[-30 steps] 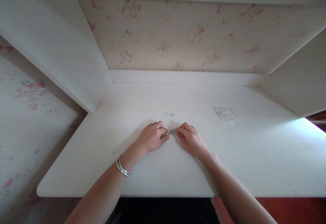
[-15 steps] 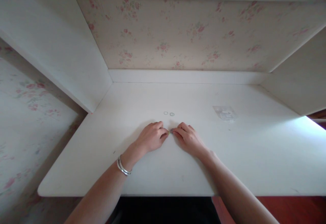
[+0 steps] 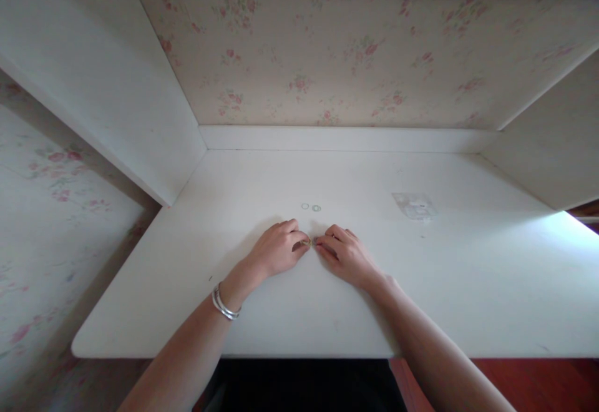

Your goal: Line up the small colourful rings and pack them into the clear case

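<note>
My left hand is closed in a pinch on a thin yellowish ring, which partly shows between thumb and forefinger. Facing it, my right hand pinches a small greyish ring; the fingers cover much of it. The two small pieces meet or nearly meet between the fingertips; at this size I cannot tell whether they are linked. Just beyond my hands lie a thin single ring and, to its right, a thicker-looking ring, flat on the white desk.
A clear plastic bag lies to the right on the desk. White side panels and a flowered back wall enclose the far side. A small dark speck is left of my left wrist.
More of the yellowish ring shows in my left fingers, which have opened slightly around it. My right hand has barely moved. The view has shifted a little.
</note>
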{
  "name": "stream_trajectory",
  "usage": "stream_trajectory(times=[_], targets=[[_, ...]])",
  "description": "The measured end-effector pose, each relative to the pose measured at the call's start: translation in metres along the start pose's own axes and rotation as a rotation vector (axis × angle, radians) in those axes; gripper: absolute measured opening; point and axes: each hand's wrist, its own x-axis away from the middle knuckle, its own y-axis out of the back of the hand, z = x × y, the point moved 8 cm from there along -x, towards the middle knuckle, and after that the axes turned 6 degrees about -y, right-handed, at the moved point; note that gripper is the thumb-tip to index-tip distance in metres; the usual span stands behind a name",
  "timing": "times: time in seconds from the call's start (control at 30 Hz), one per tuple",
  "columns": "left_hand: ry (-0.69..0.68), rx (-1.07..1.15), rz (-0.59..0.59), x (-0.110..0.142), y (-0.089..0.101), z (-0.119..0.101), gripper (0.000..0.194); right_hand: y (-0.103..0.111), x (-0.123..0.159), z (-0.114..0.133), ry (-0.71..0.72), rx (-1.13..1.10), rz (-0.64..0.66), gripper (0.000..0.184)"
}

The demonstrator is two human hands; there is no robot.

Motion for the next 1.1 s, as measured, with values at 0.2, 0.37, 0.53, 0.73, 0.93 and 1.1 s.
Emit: stream_trajectory(times=[0.2, 0.37, 0.53, 0.73, 0.93, 1.1], targets=[[0.050, 0.038, -0.061, 0.002, 0.011, 0.009, 0.020, 0.003, 0.001, 0.001, -0.007, -0.069, -0.025, 0.019], [0.164, 0.026, -0.160, 0.006, 0.021, 0.028, 0.021, 0.015, -0.002, -0.021, -0.158, -0.227, -0.192, 0.021], [0.274, -0.008, -0.147, 0.008, 0.015, 0.047, 0.023, 0.007, -0.023, -0.051, -0.304, -0.096, -0.143, 0.022], [0.320, -0.032, -0.079, 0.010, 0.005, 0.056, 0.023, -0.005, -0.058, -0.053, -0.258, 0.104, 0.010, 0.027], [0.307, -0.064, -0.072, 0.011, 0.008, 0.054, 0.023, -0.008, -0.072, -0.049, -0.217, 0.171, 0.004, 0.024], [0.320, -0.082, -0.060, 0.011, 0.008, 0.054, 0.023, -0.006, -0.066, -0.043, -0.171, 0.167, -0.049, 0.026]])
